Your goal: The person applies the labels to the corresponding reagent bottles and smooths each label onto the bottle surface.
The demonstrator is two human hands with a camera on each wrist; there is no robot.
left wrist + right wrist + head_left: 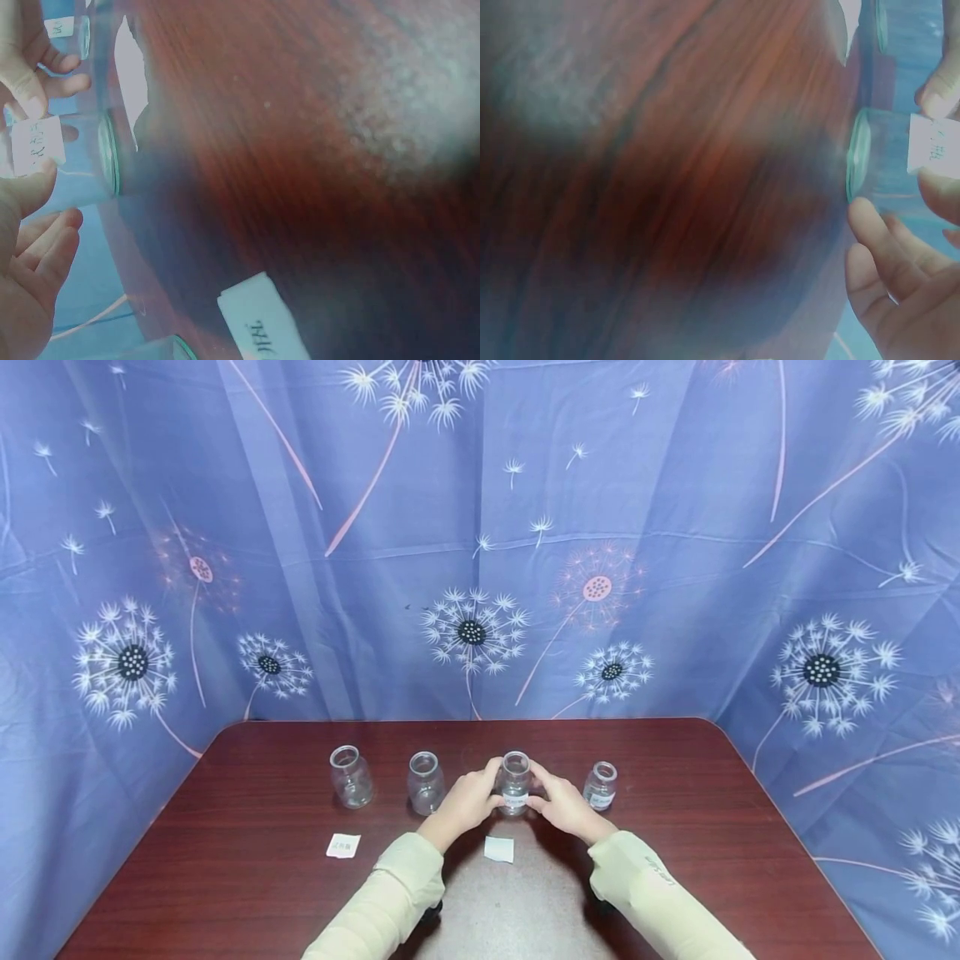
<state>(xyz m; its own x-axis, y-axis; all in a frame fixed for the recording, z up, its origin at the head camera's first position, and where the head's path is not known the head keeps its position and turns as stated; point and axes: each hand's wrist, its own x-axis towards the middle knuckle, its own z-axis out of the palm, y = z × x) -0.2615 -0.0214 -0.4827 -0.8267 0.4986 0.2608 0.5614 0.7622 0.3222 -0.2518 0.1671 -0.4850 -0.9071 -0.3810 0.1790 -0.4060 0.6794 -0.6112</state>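
Note:
A clear glass jar [515, 777] stands upright between both hands, a white label [39, 146] with handwriting on its front. The left hand [467, 797] grips its left side, thumb on the label's edge and fingers toward the back. From the other side the right hand [566, 806] holds it, its thumb also at the label [934, 144]. In the right wrist view, the right fingers [881, 247] lie beside the jar's lower wall. Whether the jar's base touches the table cannot be told. A small blank paper slip [498, 849] lies in front of it.
Two unlabelled glass jars, one far left [351, 781] and one nearer [426, 783], stand on the brown table [247, 860]. A smaller labelled jar [600, 789] is by the right wrist. A written paper slip [342, 846] lies front left. Behind hangs a blue dandelion-print curtain [375, 635].

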